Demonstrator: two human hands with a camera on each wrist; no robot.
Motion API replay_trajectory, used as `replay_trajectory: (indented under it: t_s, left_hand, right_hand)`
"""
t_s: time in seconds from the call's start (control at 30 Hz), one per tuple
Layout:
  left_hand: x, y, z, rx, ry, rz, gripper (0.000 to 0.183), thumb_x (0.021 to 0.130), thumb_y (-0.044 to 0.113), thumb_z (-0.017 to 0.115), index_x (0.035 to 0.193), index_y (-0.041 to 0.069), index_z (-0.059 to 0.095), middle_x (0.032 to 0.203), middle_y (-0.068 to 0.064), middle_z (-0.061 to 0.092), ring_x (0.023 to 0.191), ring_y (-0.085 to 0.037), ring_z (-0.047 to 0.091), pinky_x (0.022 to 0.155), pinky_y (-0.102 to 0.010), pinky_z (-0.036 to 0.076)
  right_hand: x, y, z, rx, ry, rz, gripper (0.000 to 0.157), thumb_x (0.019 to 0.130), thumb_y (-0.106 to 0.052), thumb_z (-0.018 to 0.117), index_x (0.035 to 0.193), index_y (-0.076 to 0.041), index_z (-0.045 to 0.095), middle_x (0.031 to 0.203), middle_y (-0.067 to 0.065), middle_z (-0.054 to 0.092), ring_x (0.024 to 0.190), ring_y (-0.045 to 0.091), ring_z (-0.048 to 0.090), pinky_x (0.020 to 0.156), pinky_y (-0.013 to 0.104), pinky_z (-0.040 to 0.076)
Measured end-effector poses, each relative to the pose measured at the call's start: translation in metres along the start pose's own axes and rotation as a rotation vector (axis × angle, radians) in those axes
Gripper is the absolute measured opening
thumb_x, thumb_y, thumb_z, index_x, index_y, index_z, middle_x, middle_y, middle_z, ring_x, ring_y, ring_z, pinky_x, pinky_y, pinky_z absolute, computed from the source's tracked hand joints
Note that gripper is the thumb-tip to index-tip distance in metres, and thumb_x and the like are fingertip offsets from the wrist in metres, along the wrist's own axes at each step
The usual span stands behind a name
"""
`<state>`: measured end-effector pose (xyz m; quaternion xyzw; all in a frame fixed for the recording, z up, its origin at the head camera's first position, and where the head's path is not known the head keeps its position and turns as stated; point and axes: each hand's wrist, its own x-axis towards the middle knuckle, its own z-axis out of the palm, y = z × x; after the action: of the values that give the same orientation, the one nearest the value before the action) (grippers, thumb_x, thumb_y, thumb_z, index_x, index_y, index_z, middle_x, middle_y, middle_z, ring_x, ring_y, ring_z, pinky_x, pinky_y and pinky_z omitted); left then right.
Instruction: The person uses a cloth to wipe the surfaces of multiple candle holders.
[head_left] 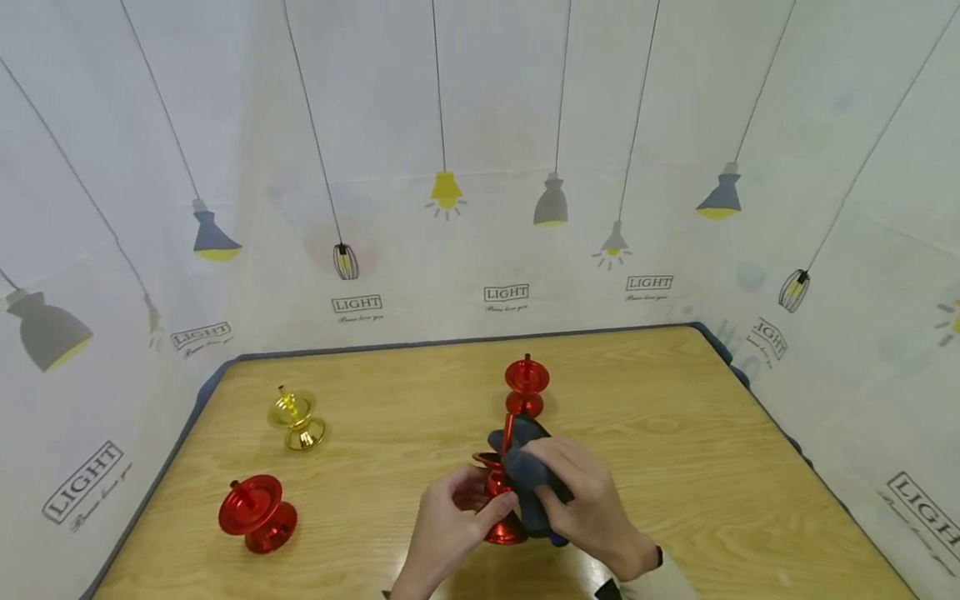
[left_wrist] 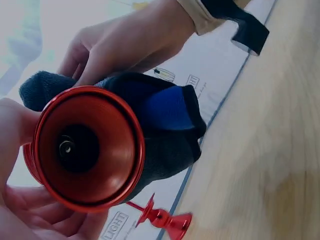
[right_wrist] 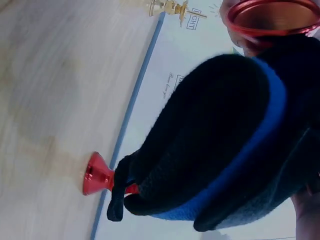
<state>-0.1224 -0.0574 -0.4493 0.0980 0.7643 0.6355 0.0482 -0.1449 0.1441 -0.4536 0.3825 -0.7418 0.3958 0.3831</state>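
My left hand (head_left: pixel 453 518) grips a shiny red metal candle holder (head_left: pixel 506 532) by its stem, near the front of the table. In the left wrist view its round, hollow base (left_wrist: pixel 117 160) faces the camera, with a dark recess inside. A dark grey-and-blue cloth (head_left: pixel 534 507) is pinched in my right hand (head_left: pixel 592 504) and lies against the holder's side and dish. The cloth (right_wrist: pixel 215 135) fills much of the right wrist view and hides most of the right fingers. A thin red tube stands up from the holder's dish.
Another red candle holder (head_left: pixel 525 406) stands just beyond my hands. On the left are a gold candle holder (head_left: pixel 306 436) and a third red one (head_left: pixel 272 527). A wooden table (head_left: pixel 397 400) lies beneath, with a lamp-printed white sheet (head_left: pixel 420 275) behind its dark blue-trimmed edge.
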Motion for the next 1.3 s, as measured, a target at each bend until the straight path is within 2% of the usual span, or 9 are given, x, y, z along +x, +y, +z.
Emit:
replay_trajectory:
  t_s: [0.07,0.17,0.4,0.6,0.7,0.87,1.0,1.13,1.3]
  left_hand:
    - [0.001,0.000,0.001,-0.007,0.017,0.003,0.032,0.089,0.031,0.079,0.109,0.007,0.074,0.096,-0.007,0.074,0.083,-0.013,0.068,0.077,-0.022,0.056]
    - [0.002,-0.001,-0.001,-0.113,-0.025,-0.025,0.031,0.092,0.026,0.076,0.110,0.001,0.073,0.093,-0.004,0.073,0.082,-0.012,0.066,0.076,-0.023,0.055]
    - [0.004,-0.008,-0.010,-0.426,-0.292,-0.048,0.048,0.102,0.026,0.061,0.126,-0.016,0.058,0.098,0.007,0.074,0.092,-0.009,0.069,0.084,-0.026,0.057]
    - [0.007,-0.019,-0.015,-0.578,-0.457,-0.007,0.024,0.107,0.024,0.050,0.112,0.012,0.070,0.101,0.008,0.073,0.095,-0.005,0.068,0.088,-0.024,0.056]
    - [0.007,-0.020,-0.015,-0.468,-0.408,-0.001,0.026,0.107,0.024,0.051,0.109,0.007,0.070,0.098,0.007,0.071,0.092,-0.004,0.067,0.084,-0.023,0.056]
    - [0.005,-0.014,-0.005,-0.084,-0.142,-0.005,0.036,0.099,0.032,0.067,0.113,0.000,0.071,0.097,-0.003,0.073,0.086,-0.009,0.068,0.077,-0.021,0.055]
    - [0.005,-0.013,0.003,0.002,-0.008,-0.012,0.031,0.090,0.032,0.078,0.105,0.005,0.075,0.087,-0.006,0.073,0.075,-0.011,0.066,0.069,-0.022,0.055]
    - [0.006,-0.014,0.000,-0.071,-0.020,-0.029,0.028,0.091,0.027,0.077,0.101,0.001,0.074,0.081,-0.005,0.070,0.070,-0.009,0.063,0.065,-0.022,0.052]
    - [0.009,-0.018,-0.007,-0.260,-0.180,-0.051,0.038,0.099,0.027,0.067,0.114,-0.007,0.070,0.092,0.001,0.074,0.085,-0.009,0.068,0.078,-0.023,0.056]
  right_hand:
    - [0.001,-0.001,0.000,-0.008,-0.001,-0.009,0.030,0.102,-0.027,0.060,0.116,-0.002,0.070,0.107,0.011,0.072,0.096,0.025,0.070,0.101,0.019,0.049]
    - [0.002,-0.002,0.000,0.032,0.025,-0.005,0.029,0.101,-0.025,0.062,0.116,-0.001,0.069,0.106,0.012,0.072,0.096,0.024,0.070,0.099,0.019,0.050]
    - [0.000,-0.001,0.000,0.157,0.066,0.050,0.026,0.094,-0.010,0.073,0.119,-0.002,0.069,0.104,0.014,0.073,0.098,0.020,0.071,0.095,0.020,0.052]
    - [-0.003,-0.001,0.003,0.230,0.036,0.129,0.044,0.079,0.014,0.076,0.118,-0.005,0.069,0.106,0.013,0.074,0.099,0.018,0.071,0.093,0.020,0.053]
    - [-0.004,-0.001,0.003,0.197,0.025,0.140,0.044,0.080,0.013,0.076,0.118,-0.006,0.070,0.106,0.012,0.074,0.098,0.018,0.072,0.093,0.019,0.053]
    - [-0.004,0.001,0.001,0.038,0.007,0.070,0.022,0.097,-0.014,0.069,0.117,-0.005,0.070,0.104,0.009,0.073,0.094,0.022,0.071,0.094,0.018,0.052]
    - [-0.001,-0.001,0.004,-0.050,-0.033,0.018,0.029,0.103,-0.028,0.057,0.114,-0.005,0.071,0.104,0.007,0.072,0.093,0.023,0.070,0.096,0.020,0.052]
    - [-0.001,-0.002,0.006,-0.019,-0.027,0.040,0.029,0.103,-0.028,0.058,0.115,-0.005,0.070,0.106,0.008,0.072,0.095,0.023,0.071,0.098,0.018,0.051]
    - [-0.004,0.000,0.006,0.087,0.038,0.055,0.024,0.097,-0.015,0.070,0.118,-0.004,0.069,0.105,0.011,0.073,0.096,0.022,0.071,0.095,0.018,0.052]
